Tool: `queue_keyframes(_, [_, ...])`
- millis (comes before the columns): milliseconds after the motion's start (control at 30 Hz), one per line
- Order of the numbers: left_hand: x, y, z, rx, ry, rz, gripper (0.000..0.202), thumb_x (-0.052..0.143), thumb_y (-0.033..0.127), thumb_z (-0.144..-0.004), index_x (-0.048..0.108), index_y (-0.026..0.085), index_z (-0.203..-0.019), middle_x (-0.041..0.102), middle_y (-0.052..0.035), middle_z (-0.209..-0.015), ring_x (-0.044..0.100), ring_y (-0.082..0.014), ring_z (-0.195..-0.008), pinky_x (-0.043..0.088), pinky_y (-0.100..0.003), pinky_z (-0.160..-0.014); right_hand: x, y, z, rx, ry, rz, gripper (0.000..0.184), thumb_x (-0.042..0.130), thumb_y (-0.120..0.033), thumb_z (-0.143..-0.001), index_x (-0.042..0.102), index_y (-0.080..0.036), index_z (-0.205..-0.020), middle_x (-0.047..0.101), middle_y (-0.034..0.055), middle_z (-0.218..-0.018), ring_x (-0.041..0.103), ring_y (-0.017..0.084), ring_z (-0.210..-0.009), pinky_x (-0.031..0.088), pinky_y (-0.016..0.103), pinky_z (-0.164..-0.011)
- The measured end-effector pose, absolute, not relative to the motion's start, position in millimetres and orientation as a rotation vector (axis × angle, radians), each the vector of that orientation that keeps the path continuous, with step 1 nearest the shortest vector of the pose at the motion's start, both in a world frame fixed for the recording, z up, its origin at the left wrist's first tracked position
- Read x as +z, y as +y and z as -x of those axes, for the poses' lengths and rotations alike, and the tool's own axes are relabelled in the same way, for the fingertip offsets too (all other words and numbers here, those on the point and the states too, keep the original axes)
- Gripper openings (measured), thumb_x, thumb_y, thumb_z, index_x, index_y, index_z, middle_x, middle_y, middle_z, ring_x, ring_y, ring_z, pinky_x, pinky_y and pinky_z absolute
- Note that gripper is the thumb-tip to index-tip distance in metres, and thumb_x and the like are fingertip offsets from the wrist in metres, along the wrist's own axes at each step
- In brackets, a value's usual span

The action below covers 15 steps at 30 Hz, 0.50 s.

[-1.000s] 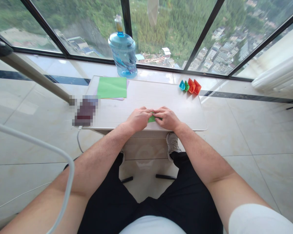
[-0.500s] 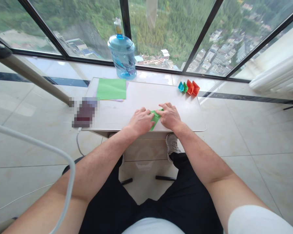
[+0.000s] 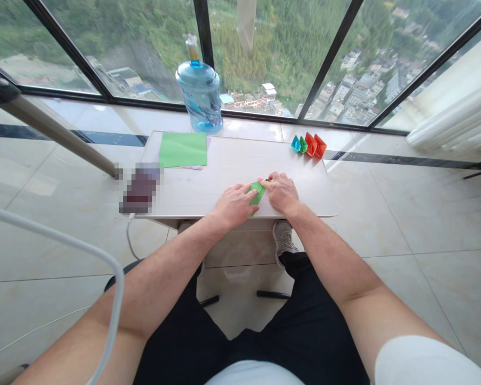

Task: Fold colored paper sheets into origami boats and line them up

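A small folded piece of green paper (image 3: 257, 192) lies near the front edge of a low white table (image 3: 224, 163). My left hand (image 3: 234, 204) rests on its left part, fingers curled and pressing down on it. From the other side, my right hand (image 3: 281, 192) pinches the paper's upper right end with thumb and fingers. Most of the paper is hidden under the two hands.
A stack of coloured sheets, green on top (image 3: 183, 149), lies at the table's back left. Several small folded paper boats (image 3: 309, 144) stand at the back right. A blue water jug (image 3: 200, 93) stands by the window. A blurred dark object (image 3: 141, 188) sits at the table's left edge.
The green paper has come out from under my hands and more of it shows. My hands have shifted slightly right and away from me along the table.
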State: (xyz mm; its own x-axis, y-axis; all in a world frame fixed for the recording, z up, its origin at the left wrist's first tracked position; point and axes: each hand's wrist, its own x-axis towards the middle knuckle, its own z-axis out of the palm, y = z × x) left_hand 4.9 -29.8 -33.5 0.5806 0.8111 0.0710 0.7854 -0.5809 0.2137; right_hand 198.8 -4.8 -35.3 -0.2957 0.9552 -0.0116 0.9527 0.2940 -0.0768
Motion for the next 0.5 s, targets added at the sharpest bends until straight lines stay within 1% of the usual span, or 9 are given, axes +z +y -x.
queue_keyframes(133, [-33.3, -31.2, -5.1, 0.187, 1.371, -2.644, 0.05, 0.059, 0.045, -0.095, 0.057, 0.024, -0.141, 0.056, -0.0112, -0.147, 0.051, -0.0298, -0.134, 0.041, -0.044, -0.11, -29.5, -5.0, -200.0, 0.126, -2.526, 1.902, 0.049, 0.035, -0.027, -0.104, 0.056, -0.036, -0.147, 0.055, 0.0102, -0.139, 0.046, 0.029, -0.119, 0.04, 0.042, -0.095])
queue_keyframes(333, [-33.1, -29.6, -3.6, 0.098, 1.381, -2.652, 0.055, 0.056, 0.048, -0.096, 0.053, 0.026, -0.146, 0.051, -0.0107, -0.153, 0.049, -0.0302, -0.135, 0.041, -0.044, -0.109, -30.2, 0.7, -208.5, 0.118, -2.484, 1.994, 0.052, 0.037, -0.022, -0.101, 0.053, -0.036, -0.149, 0.053, 0.0102, -0.143, 0.047, 0.03, -0.119, 0.041, 0.044, -0.095])
queue_keyframes(400, [-32.3, -28.8, -3.4, 0.072, 1.376, -2.656, 0.055, 0.055, 0.049, -0.097, 0.053, 0.027, -0.147, 0.051, -0.0107, -0.153, 0.049, -0.0302, -0.136, 0.041, -0.045, -0.109, -31.7, 2.1, -211.5, 0.111, -2.456, 2.013, 0.053, 0.038, -0.021, -0.1, 0.054, -0.034, -0.149, 0.053, 0.0107, -0.143, 0.047, 0.031, -0.119, 0.042, 0.044, -0.095])
queue_keyframes(500, [-31.9, -27.9, -3.8, 0.063, 1.378, -2.653, 0.055, 0.055, 0.049, -0.097, 0.053, 0.027, -0.147, 0.051, -0.0109, -0.153, 0.048, -0.0305, -0.135, 0.04, -0.046, -0.109, -32.3, 0.6, -212.2, 0.075, -2.351, 2.04, 0.054, 0.038, -0.019, -0.099, 0.053, -0.026, -0.151, 0.053, 0.0138, -0.143, 0.048, 0.031, -0.118, 0.042, 0.043, -0.095])
